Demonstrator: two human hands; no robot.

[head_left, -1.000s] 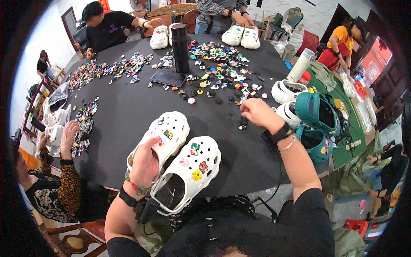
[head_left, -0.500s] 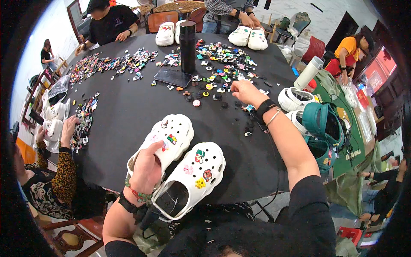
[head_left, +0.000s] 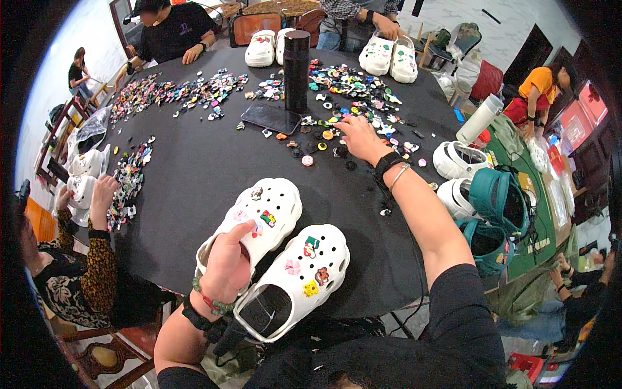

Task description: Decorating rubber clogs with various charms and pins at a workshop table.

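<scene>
My left hand (head_left: 228, 259) grips a white clog (head_left: 275, 201) by its opening, the thumb lying on top beside several colourful shoe charms and the other fingers hidden. A second white clog (head_left: 324, 249) lies just right of it, with green, pink, brown and yellow charms set in its holes. Farther off, my right hand (head_left: 361, 139) reaches over the near side of a scattered pile of shoe charms (head_left: 353, 84). Its fingers are stretched toward the loose pieces, and I see nothing held in them. A round pink charm (head_left: 307, 160) sits left of that hand.
A black cylinder (head_left: 297, 71) stands behind a dark phone (head_left: 271, 119) on the black table. White clogs and teal clogs (head_left: 499, 201) crowd the right edge, near a pale bottle (head_left: 479, 120). Co-workers handle clogs at the far side and the left; more charm piles lie leftward.
My right hand has moved left, its fingers now stretched out over the charms. My left hand still holds its clog. The whole view has shifted slightly.
</scene>
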